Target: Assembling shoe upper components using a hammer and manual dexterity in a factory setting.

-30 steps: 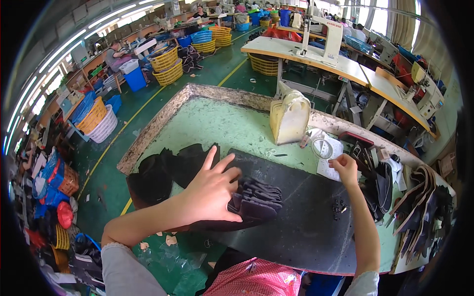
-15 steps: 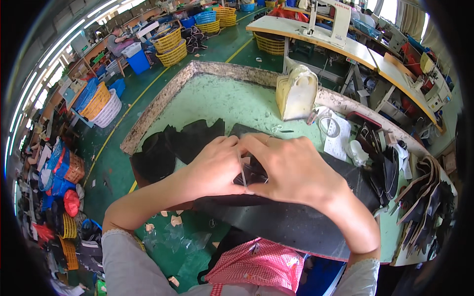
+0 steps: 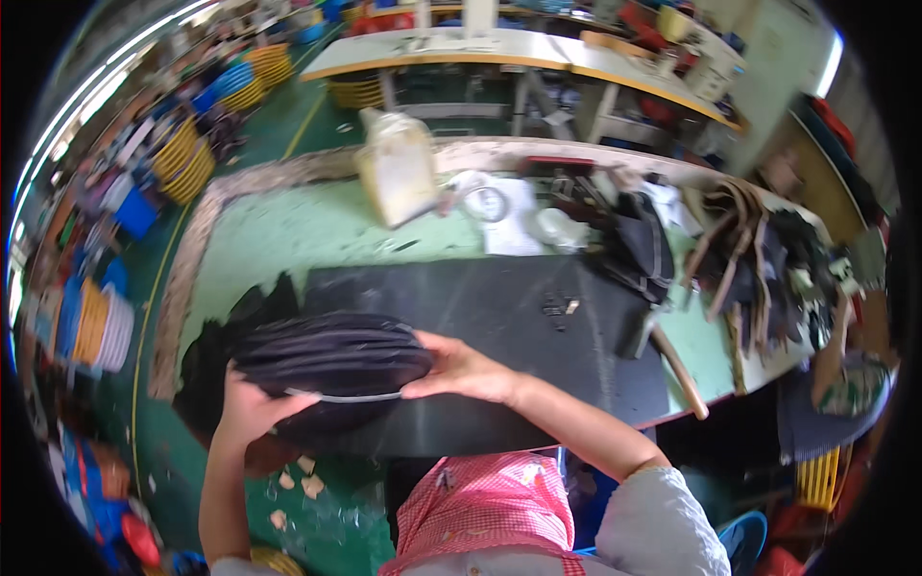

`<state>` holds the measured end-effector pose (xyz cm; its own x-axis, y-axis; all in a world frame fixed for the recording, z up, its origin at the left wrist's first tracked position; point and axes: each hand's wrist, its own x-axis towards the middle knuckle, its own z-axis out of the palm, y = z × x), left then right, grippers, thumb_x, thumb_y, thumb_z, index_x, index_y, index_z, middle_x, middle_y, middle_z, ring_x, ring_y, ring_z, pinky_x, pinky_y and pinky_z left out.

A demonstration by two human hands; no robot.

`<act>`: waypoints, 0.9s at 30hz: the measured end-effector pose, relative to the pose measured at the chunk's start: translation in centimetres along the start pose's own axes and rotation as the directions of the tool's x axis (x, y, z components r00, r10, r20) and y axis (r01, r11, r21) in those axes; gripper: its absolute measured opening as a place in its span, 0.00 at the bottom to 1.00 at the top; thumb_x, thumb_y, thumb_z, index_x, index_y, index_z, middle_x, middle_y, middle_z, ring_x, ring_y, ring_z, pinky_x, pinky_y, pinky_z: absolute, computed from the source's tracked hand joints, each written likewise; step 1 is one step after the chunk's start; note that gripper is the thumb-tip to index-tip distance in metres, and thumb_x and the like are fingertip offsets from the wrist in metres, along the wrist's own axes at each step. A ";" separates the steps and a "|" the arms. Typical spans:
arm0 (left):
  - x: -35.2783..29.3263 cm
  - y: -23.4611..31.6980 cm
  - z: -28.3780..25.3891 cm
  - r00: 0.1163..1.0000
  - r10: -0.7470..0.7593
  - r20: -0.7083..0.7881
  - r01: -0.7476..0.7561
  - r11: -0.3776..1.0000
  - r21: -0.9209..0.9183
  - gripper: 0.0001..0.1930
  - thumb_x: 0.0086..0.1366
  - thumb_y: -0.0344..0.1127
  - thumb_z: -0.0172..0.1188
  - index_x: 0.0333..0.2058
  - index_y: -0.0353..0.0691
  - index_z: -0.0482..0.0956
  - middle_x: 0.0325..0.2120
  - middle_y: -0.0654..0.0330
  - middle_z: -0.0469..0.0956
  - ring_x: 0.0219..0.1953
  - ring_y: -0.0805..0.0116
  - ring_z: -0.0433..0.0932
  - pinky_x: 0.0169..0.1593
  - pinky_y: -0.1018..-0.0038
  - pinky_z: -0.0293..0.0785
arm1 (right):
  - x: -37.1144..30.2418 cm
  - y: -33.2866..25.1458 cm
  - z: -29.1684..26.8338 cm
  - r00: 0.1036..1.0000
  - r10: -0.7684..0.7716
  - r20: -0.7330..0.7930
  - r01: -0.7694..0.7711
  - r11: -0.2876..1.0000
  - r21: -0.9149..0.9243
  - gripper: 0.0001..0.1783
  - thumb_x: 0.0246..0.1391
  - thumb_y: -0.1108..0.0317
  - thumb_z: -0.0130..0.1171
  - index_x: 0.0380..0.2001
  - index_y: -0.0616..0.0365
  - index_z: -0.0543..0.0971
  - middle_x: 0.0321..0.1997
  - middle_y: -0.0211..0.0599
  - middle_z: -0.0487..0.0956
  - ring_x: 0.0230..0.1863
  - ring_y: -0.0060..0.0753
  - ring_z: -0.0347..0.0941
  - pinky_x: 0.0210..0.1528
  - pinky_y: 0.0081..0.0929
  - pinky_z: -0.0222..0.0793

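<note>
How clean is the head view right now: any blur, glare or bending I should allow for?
Head view: daylight, even, no hard shadows; fisheye bends the green table edge and blacks the corners. The far benches are smeared by motion blur. The stack of black pieces between left hand and right hand reads fairly sharp.

A yellowish jug stands on the green desk; a hammer lies by the black mat.

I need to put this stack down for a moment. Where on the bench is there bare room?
Both hands hold the stack of black pieces. Free patches: the black mat right of the stack, up to the hammer, and the green benchtop left of the yellowish jug. The right end, with its straps and dark pieces, is crowded.
</note>
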<state>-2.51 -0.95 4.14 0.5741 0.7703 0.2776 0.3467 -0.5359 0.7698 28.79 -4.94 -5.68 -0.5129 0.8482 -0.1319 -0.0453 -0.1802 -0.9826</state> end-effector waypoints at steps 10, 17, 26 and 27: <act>3.1 -2.1 5.5 0.965 -0.259 0.043 0.254 0.877 -0.407 0.32 0.61 0.39 0.66 0.61 0.34 0.68 0.55 0.55 0.75 0.55 0.65 0.74 0.56 0.67 0.74 | -10.3 -3.9 -2.4 0.847 -0.117 -0.518 0.214 0.968 0.130 0.41 0.55 0.58 0.72 0.65 0.64 0.64 0.55 0.38 0.78 0.52 0.28 0.75 0.59 0.31 0.72; -5.0 -8.2 -2.6 0.524 -0.849 -0.066 0.535 0.388 -0.750 0.28 0.72 0.44 0.54 0.67 0.42 0.66 0.62 0.52 0.69 0.62 0.61 0.70 0.64 0.60 0.69 | -21.3 -3.7 -17.6 0.223 -0.208 -0.952 0.635 0.772 -0.020 0.22 0.63 0.47 0.62 0.47 0.54 0.75 0.32 0.32 0.79 0.29 0.30 0.75 0.38 0.36 0.75; -10.0 -12.2 -1.3 0.387 -0.918 -0.087 0.127 0.147 -0.981 0.30 0.65 0.43 0.63 0.60 0.34 0.64 0.60 0.45 0.68 0.64 0.49 0.67 0.67 0.50 0.65 | -25.8 -0.7 -27.9 0.527 0.086 -0.846 0.499 0.774 0.390 0.19 0.69 0.55 0.56 0.54 0.57 0.75 0.43 0.31 0.82 0.38 0.21 0.79 0.39 0.20 0.77; -9.2 -12.5 -1.5 0.393 -0.915 -0.089 0.104 0.140 -0.985 0.33 0.65 0.44 0.63 0.62 0.35 0.62 0.60 0.47 0.68 0.65 0.50 0.67 0.68 0.50 0.64 | -25.3 -0.6 -26.9 0.636 -0.012 -0.771 0.474 0.795 0.378 0.18 0.69 0.56 0.55 0.54 0.56 0.75 0.41 0.29 0.82 0.36 0.19 0.78 0.37 0.19 0.77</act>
<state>-13.19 -0.84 -7.14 -0.1576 0.8238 -0.5445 -0.6217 0.3456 0.7029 64.81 -12.89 -5.29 0.3352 0.9262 -0.1728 -0.6031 0.0701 -0.7946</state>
